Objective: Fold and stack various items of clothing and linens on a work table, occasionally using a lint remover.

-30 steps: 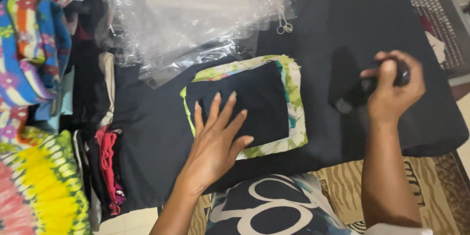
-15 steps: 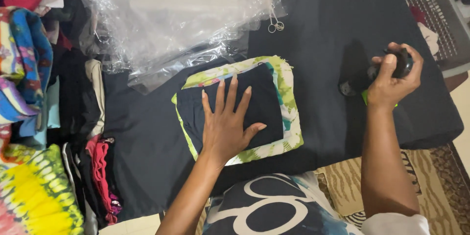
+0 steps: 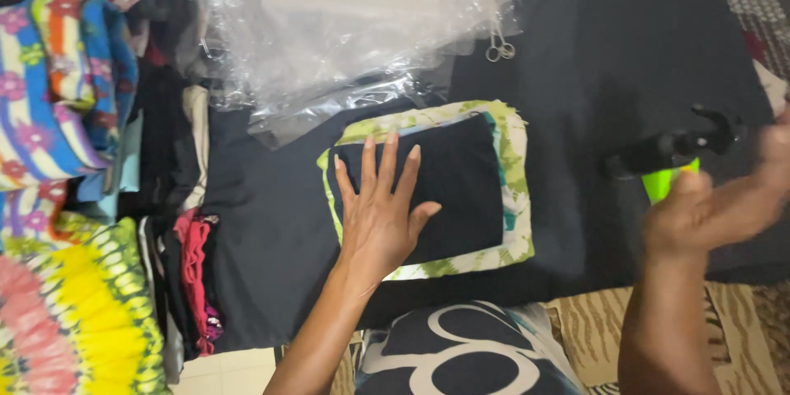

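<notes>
While flat on folded cloth (image 3: 461,189), left hand (image 3: 380,212).

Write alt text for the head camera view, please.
A left hand presses flat on a folded black cloth with a green tie-dye border, on a dark sheet. The blurred right hand is beside a green and black spray bottle.

**Left palm flat, right hand blurred**

Your left hand (image 3: 380,214) lies palm down, fingers spread and pointing toward twelve o'clock, thumb angled out toward three; its forearm runs back toward seven. Your right hand (image 3: 716,206), at three o'clock, is motion-blurred, fingers loosely curled, so its grip cannot be read; the forearm drops toward six.
</notes>
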